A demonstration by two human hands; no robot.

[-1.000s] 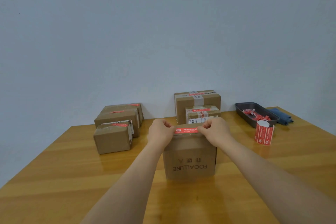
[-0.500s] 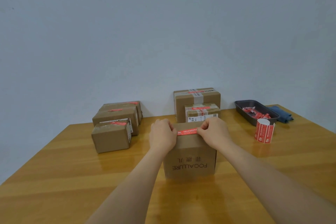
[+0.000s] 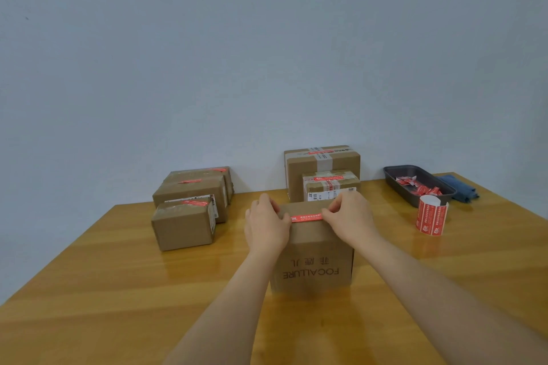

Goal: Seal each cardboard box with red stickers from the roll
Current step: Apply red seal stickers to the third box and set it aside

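A brown cardboard box (image 3: 314, 264) printed FOCALLURE stands in front of me on the wooden table (image 3: 118, 290). A red sticker (image 3: 307, 217) lies across the box's top near edge. My left hand (image 3: 267, 227) pinches the sticker's left end and my right hand (image 3: 348, 218) pinches its right end, both resting on the box top. The roll of red stickers (image 3: 431, 214) stands upright on the table to the right, apart from both hands.
Three stickered boxes (image 3: 189, 204) sit at the left, two more (image 3: 323, 175) stand stacked behind the front box. A dark tray (image 3: 394, 179) with red scraps and a blue cloth (image 3: 458, 190) lie at the far right. A grey wall backs the table.
Both hands lowered the stretched sticker from just above the box onto its top. The hands stay at the sticker's two ends.
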